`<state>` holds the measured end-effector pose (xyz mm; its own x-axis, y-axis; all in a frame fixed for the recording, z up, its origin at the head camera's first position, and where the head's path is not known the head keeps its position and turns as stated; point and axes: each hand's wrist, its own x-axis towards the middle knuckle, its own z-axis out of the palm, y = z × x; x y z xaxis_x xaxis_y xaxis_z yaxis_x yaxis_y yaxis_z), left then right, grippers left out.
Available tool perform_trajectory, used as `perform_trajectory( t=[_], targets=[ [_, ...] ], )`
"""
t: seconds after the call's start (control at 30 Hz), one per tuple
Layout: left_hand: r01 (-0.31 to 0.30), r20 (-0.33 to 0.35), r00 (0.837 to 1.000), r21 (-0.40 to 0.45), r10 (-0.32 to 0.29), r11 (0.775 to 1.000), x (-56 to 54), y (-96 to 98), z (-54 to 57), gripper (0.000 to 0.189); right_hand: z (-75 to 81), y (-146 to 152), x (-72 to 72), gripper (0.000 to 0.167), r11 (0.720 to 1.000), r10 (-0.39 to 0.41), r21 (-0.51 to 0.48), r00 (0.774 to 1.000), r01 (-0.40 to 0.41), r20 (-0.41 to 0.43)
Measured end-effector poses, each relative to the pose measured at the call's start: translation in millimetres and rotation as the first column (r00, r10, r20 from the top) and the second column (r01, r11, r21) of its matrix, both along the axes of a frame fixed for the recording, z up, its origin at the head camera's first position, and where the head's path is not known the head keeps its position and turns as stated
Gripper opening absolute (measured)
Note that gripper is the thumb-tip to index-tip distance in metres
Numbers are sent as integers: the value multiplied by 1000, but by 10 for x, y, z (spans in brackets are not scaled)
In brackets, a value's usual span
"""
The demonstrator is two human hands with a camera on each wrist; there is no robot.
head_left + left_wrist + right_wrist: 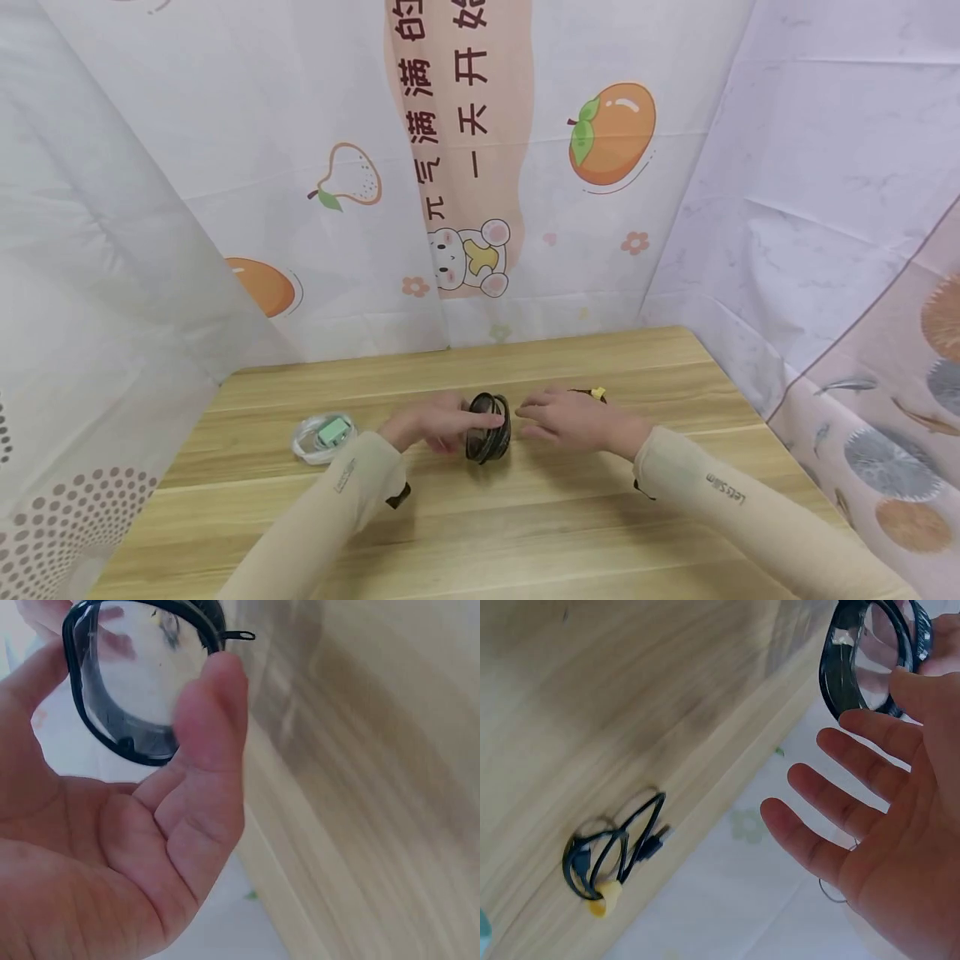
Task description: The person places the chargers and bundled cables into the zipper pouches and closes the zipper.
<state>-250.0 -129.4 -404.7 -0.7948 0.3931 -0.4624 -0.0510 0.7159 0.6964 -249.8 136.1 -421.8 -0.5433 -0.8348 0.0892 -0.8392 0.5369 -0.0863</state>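
Observation:
A small clear case (486, 446) with black trim stands above the middle of the wooden table. My left hand (444, 419) holds it between thumb and fingers; a zip pull (241, 635) sticks out from its edge in the left wrist view. To the right of the case is my right hand (570, 419), its fingers (810, 840) spread and holding nothing. Behind this hand lies a coiled black cable (621, 851) with a yellow tie (605, 898), mostly hidden in the head view.
On the left of the table (487, 542) a coiled white cable (303, 446) lies with a green block (333, 431) on it. A printed cloth (300, 100) hangs behind the table's far edge, and more cloth stands on both sides.

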Motion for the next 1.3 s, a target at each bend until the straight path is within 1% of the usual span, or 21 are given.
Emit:
perform_trajectory(
  t=[0.1,0.17,0.27,0.37,0.5,0.7,0.77,0.87,1.03,1.13,1.23,1.3],
  targets=[
    [-30,-2,1000,42,30,999,67,11,-22,66,-26,-42,43,42,1000,4,19,1000,-4,4],
    [-43,12,999,65,42,997,106,17,-27,74,-40,-53,63,41,999,10,33,1000,-9,-2],
    [-52,14,999,81,51,995,155,26,-34,80,-38,-62,83,41,999,17,47,1000,-16,-17],
    [-62,13,998,84,61,995,179,29,-50,82,-12,-62,93,41,999,10,31,1000,-10,-18],
    [-81,18,997,88,80,993,185,17,-77,81,40,-62,97,43,1000,-7,-21,1000,7,3],
    [-97,29,995,97,95,990,172,-17,-105,84,115,-61,126,53,995,-64,-76,998,66,29],
    [-96,27,995,101,94,990,173,-18,-105,84,125,-67,143,57,995,-66,-74,997,69,40],
    [-93,24,996,103,91,990,179,-15,-101,86,113,-84,161,61,997,-58,-53,998,60,33],
    [-85,9,996,111,84,990,190,-17,-111,89,77,-100,159,63,996,-72,-45,997,71,-4],
    [-80,6,997,127,80,989,195,-30,-122,86,60,-104,153,63,996,-84,-45,996,83,-25],
    [-69,15,998,150,68,986,203,-46,-136,82,35,-111,156,66,993,-112,-30,993,111,-36],
    [-62,23,998,172,58,983,206,-53,-150,77,21,-117,163,66,990,-141,-15,990,140,-28]
  ],
)
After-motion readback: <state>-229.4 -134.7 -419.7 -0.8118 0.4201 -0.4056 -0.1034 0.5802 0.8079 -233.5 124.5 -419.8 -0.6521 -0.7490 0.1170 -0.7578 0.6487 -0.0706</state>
